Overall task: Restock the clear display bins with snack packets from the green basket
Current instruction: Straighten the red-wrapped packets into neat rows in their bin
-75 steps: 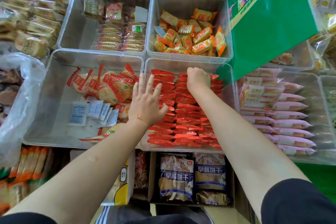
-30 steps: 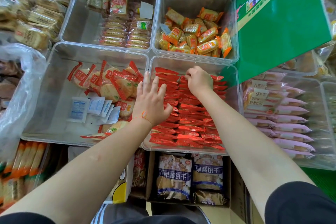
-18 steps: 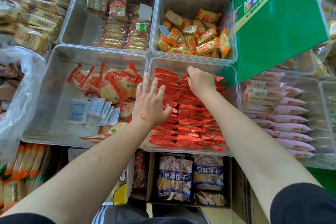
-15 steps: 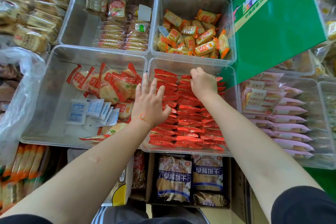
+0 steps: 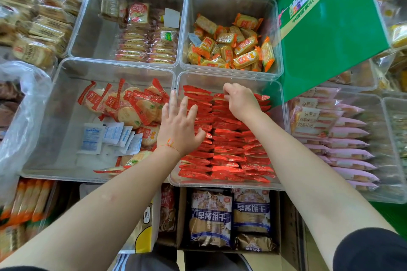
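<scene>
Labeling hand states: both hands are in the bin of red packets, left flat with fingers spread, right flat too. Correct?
Not quite. In the head view the left hand lies flat with fingers spread on the red packets, but the right hand is not flat: its fingers are curled down at the far rows, pinching packet tops. Both are in the same clear bin.

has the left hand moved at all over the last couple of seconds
No. The left hand lies flat on the red packets, fingertips by the bin's left wall, just as before. Small shifts in the picture match the camera's own motion.
</scene>
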A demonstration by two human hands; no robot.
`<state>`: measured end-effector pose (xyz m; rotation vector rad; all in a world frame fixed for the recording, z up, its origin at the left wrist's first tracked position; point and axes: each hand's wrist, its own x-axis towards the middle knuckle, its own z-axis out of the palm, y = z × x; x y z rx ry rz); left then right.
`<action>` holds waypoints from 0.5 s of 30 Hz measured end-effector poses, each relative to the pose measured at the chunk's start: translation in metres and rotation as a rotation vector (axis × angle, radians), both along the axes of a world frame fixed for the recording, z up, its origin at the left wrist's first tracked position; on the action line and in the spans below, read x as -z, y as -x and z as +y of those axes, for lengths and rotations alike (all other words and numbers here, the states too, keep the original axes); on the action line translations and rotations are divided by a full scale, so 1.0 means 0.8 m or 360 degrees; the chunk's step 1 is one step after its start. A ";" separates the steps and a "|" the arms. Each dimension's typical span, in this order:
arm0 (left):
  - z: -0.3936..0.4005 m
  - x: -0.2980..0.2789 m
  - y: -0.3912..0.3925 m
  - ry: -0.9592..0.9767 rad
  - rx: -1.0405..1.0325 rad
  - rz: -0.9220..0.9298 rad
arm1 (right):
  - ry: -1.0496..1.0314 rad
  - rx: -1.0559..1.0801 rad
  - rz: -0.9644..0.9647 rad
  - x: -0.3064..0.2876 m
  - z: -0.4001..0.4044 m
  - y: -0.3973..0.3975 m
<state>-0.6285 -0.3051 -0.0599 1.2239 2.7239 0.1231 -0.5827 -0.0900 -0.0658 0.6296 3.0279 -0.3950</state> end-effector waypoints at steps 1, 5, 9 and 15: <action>0.000 0.000 0.000 -0.0015 0.0004 -0.0012 | -0.0024 -0.0010 0.0008 0.002 0.001 -0.001; -0.003 0.002 0.001 -0.0148 -0.0019 -0.0040 | -0.0242 0.0117 0.0110 0.014 0.007 -0.010; 0.033 0.001 0.014 -0.0384 0.0033 0.0123 | -0.0357 0.0279 0.0101 0.027 0.013 -0.018; 0.121 -0.002 0.038 -0.0453 0.0070 -0.0287 | -0.0169 0.0351 0.0037 0.025 0.018 -0.012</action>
